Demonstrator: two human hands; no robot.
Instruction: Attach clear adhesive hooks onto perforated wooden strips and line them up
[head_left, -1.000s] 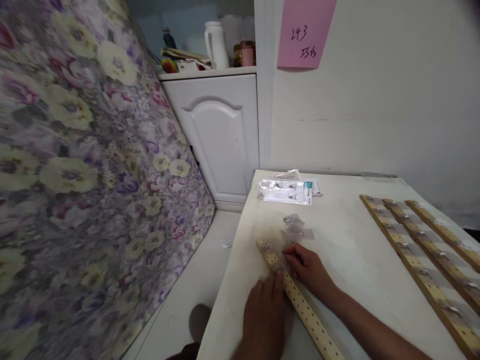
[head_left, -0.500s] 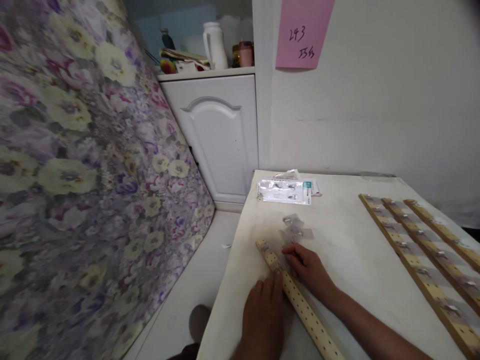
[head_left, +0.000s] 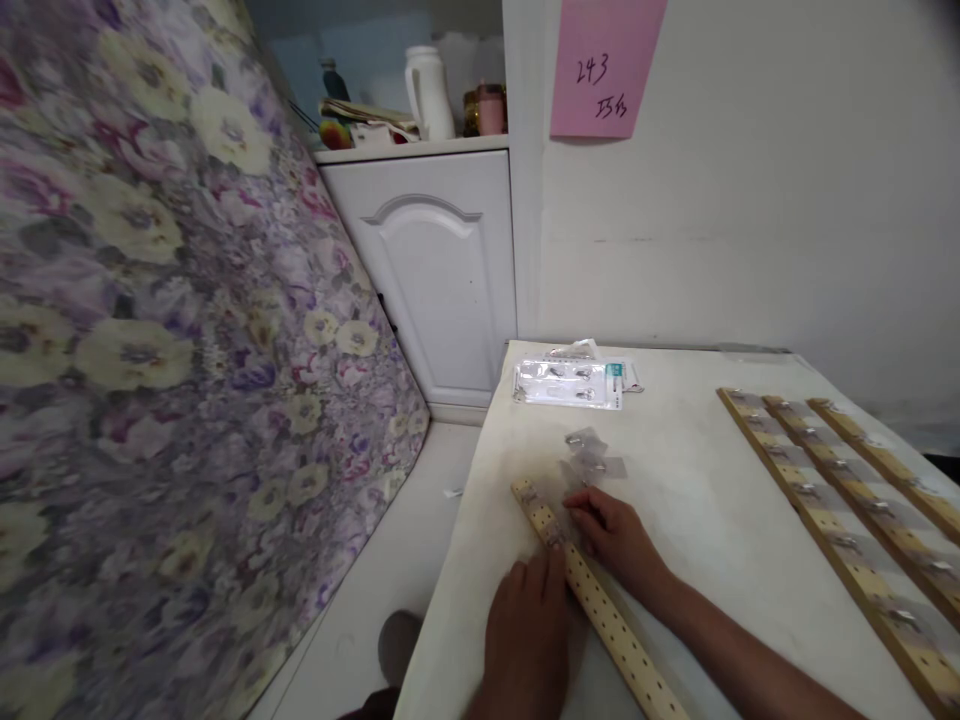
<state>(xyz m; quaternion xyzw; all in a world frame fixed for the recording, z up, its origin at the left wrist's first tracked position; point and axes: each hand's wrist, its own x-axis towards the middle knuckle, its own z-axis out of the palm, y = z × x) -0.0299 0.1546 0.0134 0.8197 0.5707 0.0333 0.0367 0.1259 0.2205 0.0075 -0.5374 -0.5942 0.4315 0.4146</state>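
A pale wooden strip (head_left: 619, 632) with rows of dark holes lies slantwise on the white table, clear hook patches on its far end. My left hand (head_left: 527, 625) lies along the strip's left side, its fingertips closed against the edge and on a clear adhesive hook (head_left: 553, 532). On the other side, my right hand (head_left: 621, 538) has curled fingers close to that hook's transparent patch; whether they pinch its edge is too fine to see. Just beyond the fingers are loose clear hooks (head_left: 594, 466) with small metal parts.
Several packaged hooks (head_left: 568, 384) lie at the table's far left corner. Three wooden strips (head_left: 840, 540) bearing hooks rest along the right side. Behind stand a white cabinet (head_left: 442, 280) and a wall with a pink paper (head_left: 607, 70). A floral curtain (head_left: 187, 350) hangs left.
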